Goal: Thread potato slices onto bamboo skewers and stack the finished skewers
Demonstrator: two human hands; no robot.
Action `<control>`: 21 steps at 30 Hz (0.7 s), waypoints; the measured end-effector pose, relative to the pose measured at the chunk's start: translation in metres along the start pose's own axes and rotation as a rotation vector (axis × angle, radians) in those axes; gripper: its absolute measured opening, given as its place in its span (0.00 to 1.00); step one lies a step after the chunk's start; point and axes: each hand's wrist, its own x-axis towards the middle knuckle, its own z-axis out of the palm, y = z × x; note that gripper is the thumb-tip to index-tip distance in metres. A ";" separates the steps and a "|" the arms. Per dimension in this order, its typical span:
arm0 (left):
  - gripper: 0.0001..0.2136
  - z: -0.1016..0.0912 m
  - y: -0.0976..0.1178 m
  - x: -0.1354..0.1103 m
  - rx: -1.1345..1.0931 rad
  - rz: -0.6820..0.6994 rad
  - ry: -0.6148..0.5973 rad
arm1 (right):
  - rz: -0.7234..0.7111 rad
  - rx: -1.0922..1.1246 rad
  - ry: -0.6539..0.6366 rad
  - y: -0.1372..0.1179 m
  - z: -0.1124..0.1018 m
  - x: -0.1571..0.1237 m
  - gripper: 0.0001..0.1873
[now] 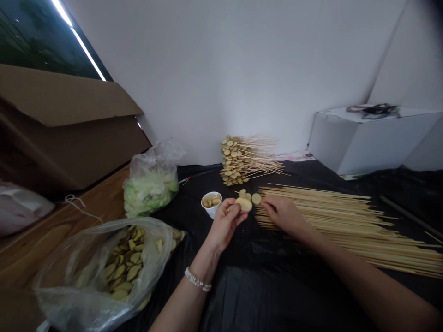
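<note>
My left hand point(226, 221) pinches a pale oval potato slice point(244, 204) between thumb and fingers, in the middle of the view. Just beyond it, a few round potato slices point(256, 198) sit in a row, apparently threaded on a skewer whose thin tip pokes out at the left. The fingers of my right hand point(282, 213) are closed at the right end of that row; the skewer itself is mostly hidden there. Close to my left hand stands a white cup point(211, 210) with more slices in it. Bare wooden skewers point(332, 226) lie in a wide bundle beneath and beside my right hand.
Loaded skewers point(233, 159) are piled against the wall. An open plastic bag of potato slices point(126, 263) lies at the left front, with a bag of pale green vegetable pieces point(150, 191) behind it. A cardboard box point(62, 124) and a white box point(367, 138) flank the table.
</note>
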 end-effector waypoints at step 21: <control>0.06 -0.028 -0.017 0.016 -0.336 -0.253 0.195 | -0.043 0.043 -0.012 -0.002 -0.013 0.003 0.14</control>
